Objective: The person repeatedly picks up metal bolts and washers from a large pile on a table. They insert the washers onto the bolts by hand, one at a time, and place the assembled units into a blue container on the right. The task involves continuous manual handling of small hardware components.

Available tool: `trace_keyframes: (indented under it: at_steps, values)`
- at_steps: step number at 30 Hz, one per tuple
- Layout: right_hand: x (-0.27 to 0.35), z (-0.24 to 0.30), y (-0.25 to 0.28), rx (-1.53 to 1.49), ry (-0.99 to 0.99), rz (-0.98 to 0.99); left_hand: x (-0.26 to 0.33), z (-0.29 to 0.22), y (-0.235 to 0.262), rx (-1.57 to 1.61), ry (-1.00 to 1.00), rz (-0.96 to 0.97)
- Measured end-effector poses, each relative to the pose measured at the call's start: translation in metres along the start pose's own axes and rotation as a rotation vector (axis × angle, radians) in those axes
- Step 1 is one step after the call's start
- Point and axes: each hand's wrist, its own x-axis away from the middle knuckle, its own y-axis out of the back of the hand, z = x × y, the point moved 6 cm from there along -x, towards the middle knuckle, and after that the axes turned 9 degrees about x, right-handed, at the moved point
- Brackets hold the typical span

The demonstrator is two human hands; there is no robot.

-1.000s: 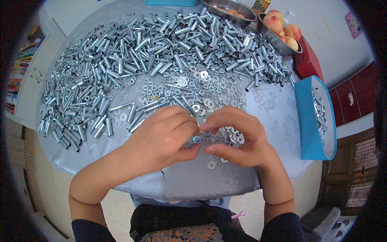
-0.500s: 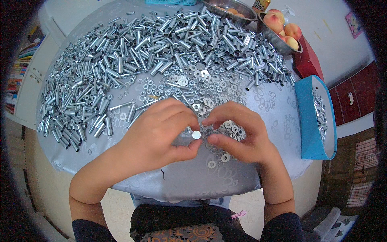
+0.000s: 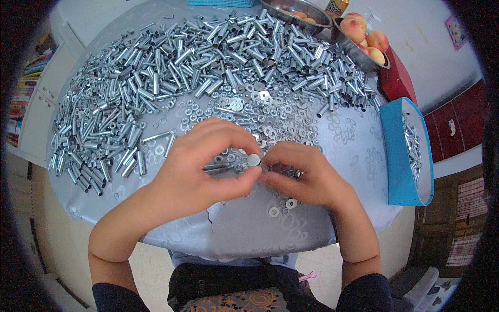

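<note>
My left hand (image 3: 200, 166) pinches a small metal piece with a round, pale flat end (image 3: 253, 159) between thumb and fingertips, above the near middle of the table. Close against it, the thumb and forefinger of my right hand (image 3: 304, 174) are pressed together at the piece's right side. A bit of grey metal shows at the right fingertips, too small and covered to name. Beneath and beyond both hands lie loose washers (image 3: 274, 212) and nuts (image 3: 196, 112). A large heap of shiny metal sleeves (image 3: 171, 67) spreads over the far and left parts of the table.
A blue fabric box (image 3: 397, 156) holding metal parts stands at the table's right edge. Behind it are a red box (image 3: 397, 78), a metal bowl of peaches (image 3: 358, 54), another metal bowl (image 3: 322, 26) and a can (image 3: 337, 7). A blue basket (image 3: 221, 2) sits at the far edge.
My right hand has moved left and its fingers have closed beside the metal piece. The left hand has shifted slightly, raising the round end a little.
</note>
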Motion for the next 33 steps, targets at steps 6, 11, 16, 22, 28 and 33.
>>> trace_keyframes:
  at_steps: [6,11,16,22,28,33]
  values:
    - [0.000,-0.001,-0.002,-0.006,0.016,0.021,0.000,0.001,0.000,0.019,0.049,0.007]
    - [-0.001,-0.001,-0.005,0.015,0.006,0.062,-0.001,0.004,0.001,-0.004,0.047,0.017]
    - [0.000,0.000,-0.004,0.017,0.014,0.064,-0.002,-0.001,0.001,-0.073,-0.005,0.038]
    - [0.002,-0.002,-0.003,0.035,0.025,0.073,-0.002,-0.004,0.002,-0.097,-0.057,0.040]
    - [0.004,-0.009,-0.003,-0.022,-0.025,0.113,-0.004,-0.005,0.003,-0.103,-0.079,0.054]
    - [0.007,-0.011,0.000,-0.090,-0.079,0.125,-0.005,-0.006,0.001,-0.110,-0.078,0.068]
